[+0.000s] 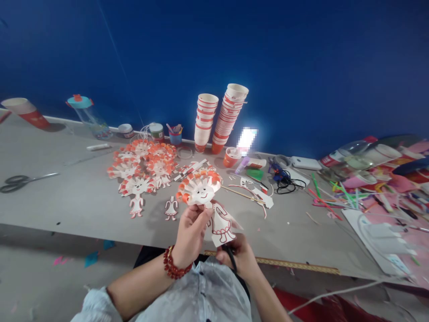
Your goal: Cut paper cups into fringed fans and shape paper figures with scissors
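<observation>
My left hand (194, 226) pinches a paper doll (223, 223) where its round, smiling head meets the drawn dress. Orange and white curled strips fan around the head like hair. Uncut white paper remains around the doll's feet. Below it, my right hand (239, 255) is wrapped round dark-handled scissors (230, 257) close to the paper's lower edge; their blades are mostly hidden. On the table to the left lie a finished-looking doll (136, 197), a small headless dress cut-out (171, 209) and a pile of curly-haired paper heads (147, 156).
Two tall stacks of paper cups (229, 118) stand against the blue wall. Grey scissors (20, 182) lie at far left, near a clear bottle (89, 116). Paper scraps (263, 194), a black cable (284, 179) and mixed craft pieces (372, 179) spread across the right.
</observation>
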`<state>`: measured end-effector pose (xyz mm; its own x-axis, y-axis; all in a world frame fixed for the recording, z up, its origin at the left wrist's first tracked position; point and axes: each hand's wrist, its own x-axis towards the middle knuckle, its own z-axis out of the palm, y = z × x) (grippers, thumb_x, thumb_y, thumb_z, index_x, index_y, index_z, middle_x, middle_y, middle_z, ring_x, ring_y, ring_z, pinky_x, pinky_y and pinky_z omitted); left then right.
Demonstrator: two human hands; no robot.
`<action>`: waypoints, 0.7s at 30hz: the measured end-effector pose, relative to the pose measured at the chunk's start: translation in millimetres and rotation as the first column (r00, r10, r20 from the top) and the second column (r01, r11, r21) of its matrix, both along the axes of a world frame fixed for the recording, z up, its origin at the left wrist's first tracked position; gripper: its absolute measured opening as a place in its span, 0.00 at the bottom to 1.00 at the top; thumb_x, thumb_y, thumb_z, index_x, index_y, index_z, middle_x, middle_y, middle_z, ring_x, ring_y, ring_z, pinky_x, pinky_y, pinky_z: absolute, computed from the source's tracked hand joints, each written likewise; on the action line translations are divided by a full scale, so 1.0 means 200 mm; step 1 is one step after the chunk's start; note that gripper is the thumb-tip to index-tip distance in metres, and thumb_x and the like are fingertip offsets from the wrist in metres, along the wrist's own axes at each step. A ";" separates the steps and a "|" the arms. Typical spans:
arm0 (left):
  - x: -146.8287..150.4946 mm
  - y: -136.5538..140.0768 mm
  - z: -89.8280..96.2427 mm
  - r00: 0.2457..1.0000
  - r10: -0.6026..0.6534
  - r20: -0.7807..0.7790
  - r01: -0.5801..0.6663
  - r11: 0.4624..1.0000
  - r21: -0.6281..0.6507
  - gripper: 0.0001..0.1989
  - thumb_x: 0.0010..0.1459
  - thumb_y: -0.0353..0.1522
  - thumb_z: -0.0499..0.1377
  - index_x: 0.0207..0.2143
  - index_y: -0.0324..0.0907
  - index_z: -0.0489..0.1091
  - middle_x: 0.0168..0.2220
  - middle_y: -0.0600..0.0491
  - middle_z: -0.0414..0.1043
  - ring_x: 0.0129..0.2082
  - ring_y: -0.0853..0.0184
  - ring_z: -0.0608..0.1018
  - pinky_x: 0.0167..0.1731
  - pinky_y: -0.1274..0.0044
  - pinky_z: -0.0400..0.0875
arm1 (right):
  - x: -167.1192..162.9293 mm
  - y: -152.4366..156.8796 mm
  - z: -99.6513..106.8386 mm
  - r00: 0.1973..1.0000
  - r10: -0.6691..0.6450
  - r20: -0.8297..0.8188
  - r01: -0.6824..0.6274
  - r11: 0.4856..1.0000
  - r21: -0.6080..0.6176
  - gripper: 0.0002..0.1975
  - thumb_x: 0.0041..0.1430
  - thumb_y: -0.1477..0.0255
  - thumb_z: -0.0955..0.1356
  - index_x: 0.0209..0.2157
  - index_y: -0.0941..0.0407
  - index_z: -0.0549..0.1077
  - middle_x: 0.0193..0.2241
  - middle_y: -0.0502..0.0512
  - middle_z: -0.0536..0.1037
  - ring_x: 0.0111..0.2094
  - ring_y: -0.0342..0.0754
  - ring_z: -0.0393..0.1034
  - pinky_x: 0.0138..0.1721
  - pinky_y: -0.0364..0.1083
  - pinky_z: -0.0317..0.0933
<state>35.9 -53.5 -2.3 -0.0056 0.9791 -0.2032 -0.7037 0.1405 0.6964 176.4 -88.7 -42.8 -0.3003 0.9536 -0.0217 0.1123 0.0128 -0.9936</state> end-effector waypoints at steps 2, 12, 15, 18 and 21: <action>-0.02 0.01 0.01 1.000 0.005 -0.007 -0.005 1.000 0.003 0.08 0.50 0.33 0.68 0.31 0.40 0.74 0.28 0.54 0.76 0.28 0.70 0.77 0.30 0.81 0.70 | 0.04 -0.01 0.00 0.999 0.046 0.002 -0.046 0.998 -0.049 0.29 0.46 0.43 0.70 0.18 0.58 0.67 0.13 0.47 0.65 0.16 0.40 0.55 0.17 0.40 0.47; -0.08 0.07 -0.02 0.995 0.051 -0.080 -0.039 0.988 0.147 0.08 0.51 0.32 0.67 0.35 0.42 0.76 0.33 0.53 0.77 0.34 0.68 0.77 0.38 0.79 0.70 | 0.22 -0.09 -0.01 0.976 0.214 -0.032 -0.216 0.952 -0.217 0.29 0.47 0.41 0.68 0.23 0.56 0.70 0.14 0.51 0.70 0.15 0.44 0.62 0.18 0.42 0.54; -0.10 0.08 -0.03 0.986 0.023 -0.164 0.003 0.987 0.159 0.10 0.50 0.33 0.68 0.36 0.40 0.76 0.33 0.51 0.77 0.34 0.67 0.76 0.37 0.78 0.70 | 0.29 -0.09 0.00 0.979 0.205 0.001 -0.199 0.954 -0.225 0.29 0.47 0.42 0.68 0.24 0.56 0.71 0.15 0.52 0.72 0.15 0.45 0.64 0.19 0.42 0.55; -0.11 0.09 -0.03 0.980 0.001 -0.198 0.030 0.987 0.155 0.11 0.49 0.34 0.68 0.36 0.40 0.76 0.33 0.50 0.77 0.33 0.67 0.76 0.36 0.78 0.69 | 0.33 -0.07 0.01 0.990 0.142 0.025 -0.135 0.975 -0.176 0.29 0.49 0.42 0.67 0.25 0.57 0.71 0.15 0.53 0.73 0.16 0.45 0.65 0.19 0.43 0.55; -0.11 0.08 -0.04 0.979 -0.009 -0.205 0.040 0.988 0.147 0.12 0.49 0.35 0.68 0.36 0.40 0.77 0.30 0.51 0.76 0.29 0.68 0.75 0.32 0.79 0.69 | 0.31 -0.05 0.04 0.994 0.108 0.014 -0.105 0.983 -0.147 0.29 0.50 0.42 0.67 0.26 0.57 0.71 0.16 0.53 0.73 0.16 0.44 0.64 0.19 0.42 0.53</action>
<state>13.7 -37.1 -9.9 -0.0076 0.9986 -0.0515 -0.5427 0.0391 0.8390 237.7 -98.3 -34.5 -0.3981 0.9022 -0.1662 0.1397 -0.1194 -0.9830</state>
